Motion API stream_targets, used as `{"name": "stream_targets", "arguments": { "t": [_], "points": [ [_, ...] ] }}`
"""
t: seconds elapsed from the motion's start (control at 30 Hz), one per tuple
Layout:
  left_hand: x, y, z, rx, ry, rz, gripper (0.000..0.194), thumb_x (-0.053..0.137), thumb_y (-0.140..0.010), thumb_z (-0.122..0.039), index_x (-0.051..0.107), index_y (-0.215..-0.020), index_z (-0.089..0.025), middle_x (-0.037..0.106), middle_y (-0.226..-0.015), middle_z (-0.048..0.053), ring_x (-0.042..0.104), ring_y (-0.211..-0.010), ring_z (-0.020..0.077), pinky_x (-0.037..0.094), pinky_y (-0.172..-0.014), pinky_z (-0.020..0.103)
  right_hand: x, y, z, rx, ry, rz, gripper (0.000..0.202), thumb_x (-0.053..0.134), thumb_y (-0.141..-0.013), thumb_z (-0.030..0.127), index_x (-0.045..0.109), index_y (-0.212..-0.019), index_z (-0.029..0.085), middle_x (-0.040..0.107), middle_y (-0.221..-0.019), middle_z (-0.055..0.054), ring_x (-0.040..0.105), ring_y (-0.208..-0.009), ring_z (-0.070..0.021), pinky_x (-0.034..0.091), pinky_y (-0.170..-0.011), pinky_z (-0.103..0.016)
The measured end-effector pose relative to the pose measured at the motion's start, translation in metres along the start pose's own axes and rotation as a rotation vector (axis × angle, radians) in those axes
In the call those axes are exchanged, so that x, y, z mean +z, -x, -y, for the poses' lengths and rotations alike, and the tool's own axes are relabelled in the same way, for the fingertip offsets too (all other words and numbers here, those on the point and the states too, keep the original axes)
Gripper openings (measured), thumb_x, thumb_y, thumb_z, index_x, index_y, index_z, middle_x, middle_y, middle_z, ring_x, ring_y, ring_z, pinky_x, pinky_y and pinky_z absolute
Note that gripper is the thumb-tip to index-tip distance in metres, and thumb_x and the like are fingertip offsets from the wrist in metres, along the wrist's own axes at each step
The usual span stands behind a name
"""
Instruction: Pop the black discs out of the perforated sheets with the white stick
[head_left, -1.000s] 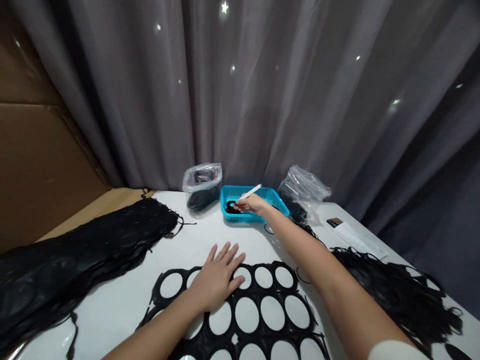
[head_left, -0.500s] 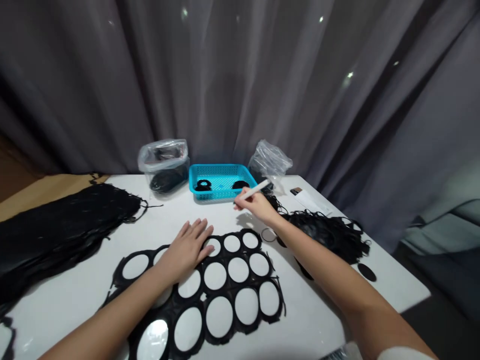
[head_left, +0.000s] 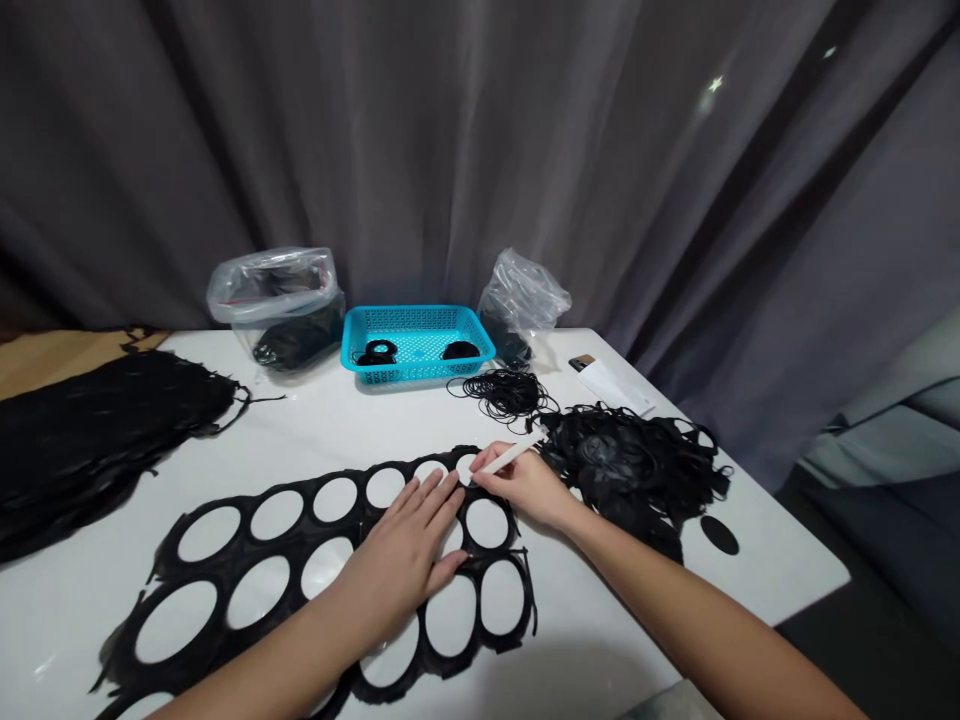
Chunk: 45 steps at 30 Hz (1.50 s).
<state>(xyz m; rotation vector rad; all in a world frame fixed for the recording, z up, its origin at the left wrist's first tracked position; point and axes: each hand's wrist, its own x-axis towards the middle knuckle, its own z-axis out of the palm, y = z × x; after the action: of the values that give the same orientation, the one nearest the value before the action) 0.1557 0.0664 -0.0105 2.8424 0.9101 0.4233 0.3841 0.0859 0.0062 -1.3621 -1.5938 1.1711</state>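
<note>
A black sheet with rows of large round holes lies flat on the white table. My left hand rests palm down on it, fingers spread across the holes near the right end. In my right hand is a slim white pen-shaped tool, pinched between thumb and fingers. These fingertips are at the hole in the sheet's far right corner, close to my left fingertips. The tool's tip is mostly hidden by the fingers.
Behind stands a turquoise basket holding black pieces, between two clear plastic bags. Thin black rings and a heap of black scraps lie right, near a black disc. Black sheets are stacked left.
My right hand has come down from near the basket to the sheet's far right corner, still holding the white tool. My left hand has shifted right along the sheet. The view has moved.
</note>
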Motion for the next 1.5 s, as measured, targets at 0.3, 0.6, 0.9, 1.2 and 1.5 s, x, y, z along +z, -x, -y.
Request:
{"name": "stream_targets", "arguments": {
  "t": [0.3, 0.6, 0.9, 1.2, 1.5],
  "points": [
    [-0.002, 0.0, 0.001, -0.007, 0.038, -0.012, 0.059, 0.051, -0.099, -0.045, 0.039, -0.15, -0.019, 0.037, -0.157, 0.012, 0.034, -0.146, 0.0299, 0.031, -0.119, 0.048, 0.0, 0.002, 0.008, -0.026, 0.056, -0.016, 0.012, 0.067, -0.08, 0.026, 0.059, -0.074, 0.019, 0.07, -0.092, -0.004, 0.063, -0.082, -0.0171, 0.046, -0.075, -0.03],
    [-0.003, 0.001, 0.0, -0.041, 0.051, -0.009, 0.06, 0.052, -0.098, -0.044, 0.037, -0.152, -0.022, 0.029, -0.161, 0.012, 0.029, -0.147, 0.0323, 0.033, -0.117, 0.052, 0.002, 0.008, 0.009, -0.174, 0.227, -0.02, 0.016, 0.063, -0.086, 0.02, 0.056, -0.071, 0.02, 0.068, -0.092, -0.004, 0.063, -0.087, -0.0175, 0.047, -0.081, -0.031],
    [-0.005, 0.001, 0.001, -0.102, 0.017, 0.044, 0.056, 0.051, -0.097, -0.048, 0.045, -0.147, -0.025, 0.025, -0.162, 0.015, 0.02, -0.148, 0.0417, 0.031, -0.113, 0.061, -0.028, -0.009, -0.002, -0.336, 0.807, -0.285, 0.011, 0.05, -0.092, 0.015, 0.059, -0.09, 0.019, 0.068, -0.093, -0.012, 0.06, -0.089, -0.0251, 0.043, -0.082, -0.036],
    [-0.016, 0.006, -0.019, -0.049, 0.057, 0.062, 0.054, 0.049, -0.099, -0.049, 0.046, -0.145, -0.02, 0.038, -0.157, 0.015, 0.027, -0.148, 0.0365, 0.029, -0.116, 0.056, -0.037, 0.028, 0.013, -0.016, 0.237, -0.23, 0.02, 0.06, -0.086, 0.034, 0.053, -0.072, 0.021, 0.06, -0.067, 0.001, 0.054, -0.065, -0.0165, 0.039, -0.062, -0.027],
    [0.005, 0.034, -0.045, -0.015, -0.026, 0.01, 0.061, 0.054, -0.096, -0.051, 0.04, -0.15, -0.026, 0.034, -0.159, 0.011, 0.026, -0.147, 0.0408, 0.026, -0.116, 0.059, 0.014, 0.077, 0.014, 0.036, 0.092, -0.032, 0.012, 0.061, -0.087, 0.029, 0.063, -0.081, 0.019, 0.068, -0.082, -0.001, 0.058, -0.076, -0.0166, 0.042, -0.071, -0.028]
  ]
}}
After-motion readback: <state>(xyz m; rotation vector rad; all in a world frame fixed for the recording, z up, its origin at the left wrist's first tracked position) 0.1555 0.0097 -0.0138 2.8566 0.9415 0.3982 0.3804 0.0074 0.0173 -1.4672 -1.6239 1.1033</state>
